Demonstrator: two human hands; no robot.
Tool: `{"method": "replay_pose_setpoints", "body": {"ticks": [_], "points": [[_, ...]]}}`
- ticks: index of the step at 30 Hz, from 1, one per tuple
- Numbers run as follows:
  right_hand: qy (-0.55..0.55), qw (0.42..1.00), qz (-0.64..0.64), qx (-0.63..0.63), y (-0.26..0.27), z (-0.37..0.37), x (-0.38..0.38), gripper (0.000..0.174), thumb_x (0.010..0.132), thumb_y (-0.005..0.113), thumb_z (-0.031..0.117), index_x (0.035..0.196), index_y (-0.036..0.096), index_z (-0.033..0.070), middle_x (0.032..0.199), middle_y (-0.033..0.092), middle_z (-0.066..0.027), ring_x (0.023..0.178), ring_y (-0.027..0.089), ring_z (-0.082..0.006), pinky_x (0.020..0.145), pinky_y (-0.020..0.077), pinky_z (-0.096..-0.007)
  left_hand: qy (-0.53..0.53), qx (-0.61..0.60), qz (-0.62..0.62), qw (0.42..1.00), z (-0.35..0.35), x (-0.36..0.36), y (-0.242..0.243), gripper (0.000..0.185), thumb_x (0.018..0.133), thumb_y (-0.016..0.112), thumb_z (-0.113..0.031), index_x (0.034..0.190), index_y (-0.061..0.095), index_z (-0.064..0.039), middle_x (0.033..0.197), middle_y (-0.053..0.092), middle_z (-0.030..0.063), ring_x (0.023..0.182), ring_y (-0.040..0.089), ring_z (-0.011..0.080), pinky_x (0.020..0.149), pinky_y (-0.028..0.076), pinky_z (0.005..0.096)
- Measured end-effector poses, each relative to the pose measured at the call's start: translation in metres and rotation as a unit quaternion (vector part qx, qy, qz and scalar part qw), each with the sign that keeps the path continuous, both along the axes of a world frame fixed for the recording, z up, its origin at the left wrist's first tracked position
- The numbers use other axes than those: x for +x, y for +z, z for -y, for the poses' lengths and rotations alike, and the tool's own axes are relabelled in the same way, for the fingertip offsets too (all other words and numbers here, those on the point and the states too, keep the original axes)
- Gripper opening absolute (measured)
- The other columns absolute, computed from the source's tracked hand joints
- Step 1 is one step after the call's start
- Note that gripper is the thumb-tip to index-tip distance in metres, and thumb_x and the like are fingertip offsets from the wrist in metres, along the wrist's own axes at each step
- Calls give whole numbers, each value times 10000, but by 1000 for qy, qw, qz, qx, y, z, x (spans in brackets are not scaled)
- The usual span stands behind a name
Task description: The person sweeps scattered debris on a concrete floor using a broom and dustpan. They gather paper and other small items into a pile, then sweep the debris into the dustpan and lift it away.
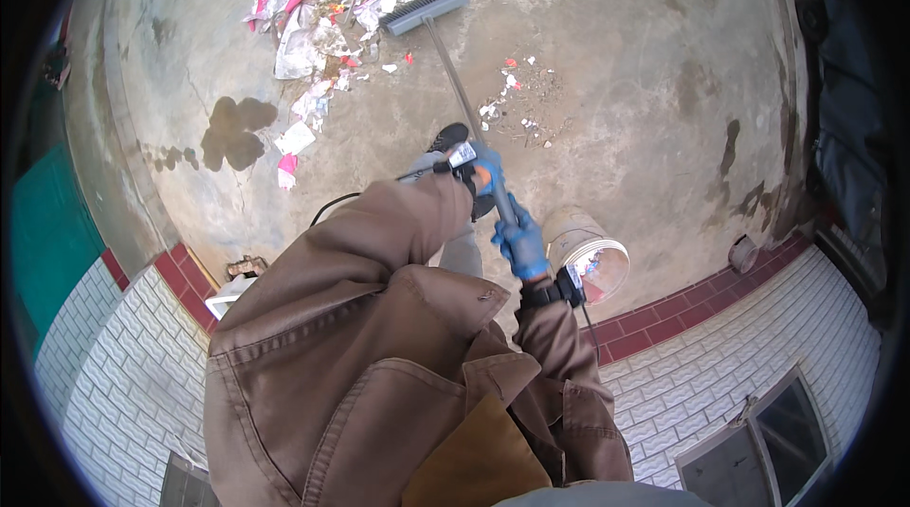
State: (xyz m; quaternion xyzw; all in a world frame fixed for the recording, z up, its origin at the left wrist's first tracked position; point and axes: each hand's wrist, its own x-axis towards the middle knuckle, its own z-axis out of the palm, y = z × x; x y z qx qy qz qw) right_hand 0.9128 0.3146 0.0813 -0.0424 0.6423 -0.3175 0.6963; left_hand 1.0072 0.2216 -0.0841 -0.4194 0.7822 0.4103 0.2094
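A long-handled push broom reaches away from me over the concrete floor. Its grey bristle head [426,9] touches the near right side of a litter heap [313,34] of torn paper, pink and clear plastic and straw. My left hand [487,164], in a blue glove, grips the grey metal handle [453,72]. Closer to my body, my right hand [525,244], gloved in blue too, is closed around the handle's near end. The wrist band and brown sleeve partly cover the left hand. Loose scraps and dirt [530,105] lie right of the handle.
A dirty white plastic bucket [573,228], tipped towards me with paper bits inside, stands beside my right hand. Wet patches [238,132] mark the floor at left. Behind me runs a white-tiled wall [718,358] with a red tile base [665,326]. A small pot [743,254] lies near it.
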Motion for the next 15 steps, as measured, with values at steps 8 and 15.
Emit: {"method": "replay_pose_setpoints", "body": {"ticks": [8,15], "points": [[21,999,-1,-50,-32,62,12,598,741,544,37,1305,343,37,761,548,-31,501,514,-80,380,364,-188,327,-28,-221,918,44,26,-110,187,771,510,-177,671,567,-30,627,579,141,537,581,277,441,460,392],[13,1000,16,-7,8,-17,-8,595,745,551,39,1308,363,83,758,562,-12,503,513,-62,362,331,-172,715,450,-240,477,-29,-3,16,297,737,422,-428,691,484,-141,606,484,54,559,456,232,534,359,360]]}}
